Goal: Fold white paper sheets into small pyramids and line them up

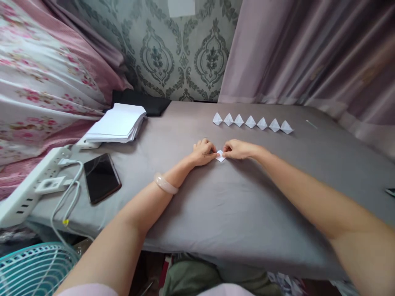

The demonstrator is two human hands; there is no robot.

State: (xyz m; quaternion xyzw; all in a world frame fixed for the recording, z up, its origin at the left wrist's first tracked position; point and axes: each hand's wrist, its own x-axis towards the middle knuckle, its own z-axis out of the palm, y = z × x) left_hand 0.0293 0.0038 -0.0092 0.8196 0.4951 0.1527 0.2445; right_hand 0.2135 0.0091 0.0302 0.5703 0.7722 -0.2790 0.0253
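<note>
A small white folded paper piece (220,158) lies on the grey cloth between my two hands. My left hand (204,152) pinches its left side with thumb and fingers, and a pale bangle circles that wrist. On the opposite side, my right hand (237,149) grips the paper's right edge between thumb and fingertips. The fingers hide parts of the piece, and its lower point shows as a diamond tip. Beyond my hands, several folded white paper shapes (250,122) stand in a row.
At the left are a stack of white paper (115,123), a dark folded item (145,102), a phone (102,178) and a white power strip (33,181) with cables. A turquoise fan (40,267) is at the lower left. Curtains hang on both sides.
</note>
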